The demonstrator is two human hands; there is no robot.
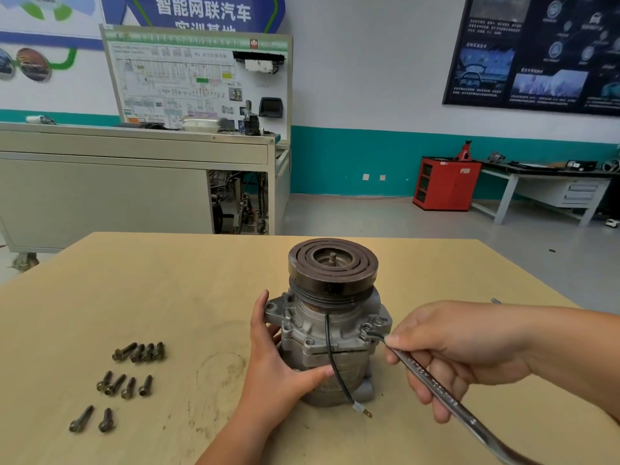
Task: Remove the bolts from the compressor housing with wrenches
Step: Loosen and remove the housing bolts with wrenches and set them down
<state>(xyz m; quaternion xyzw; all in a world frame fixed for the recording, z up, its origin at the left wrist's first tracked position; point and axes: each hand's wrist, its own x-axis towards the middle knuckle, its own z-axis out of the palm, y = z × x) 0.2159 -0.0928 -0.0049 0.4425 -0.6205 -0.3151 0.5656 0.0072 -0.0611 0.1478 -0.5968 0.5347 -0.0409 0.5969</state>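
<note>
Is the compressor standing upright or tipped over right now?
Upright. The compressor stands on end on the table, its grooved pulley facing up, with the left hand holding its side.

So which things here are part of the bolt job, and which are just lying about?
Job: compressor, gripped by left hand; wrench held in right hand; ten loose bolts on the table.
Lying about: red cabinet, training board, wall poster.

The pale wooden desk carries the compressor standing upright near its middle and ten loose bolts lying in three clusters toward its left edge.
</note>
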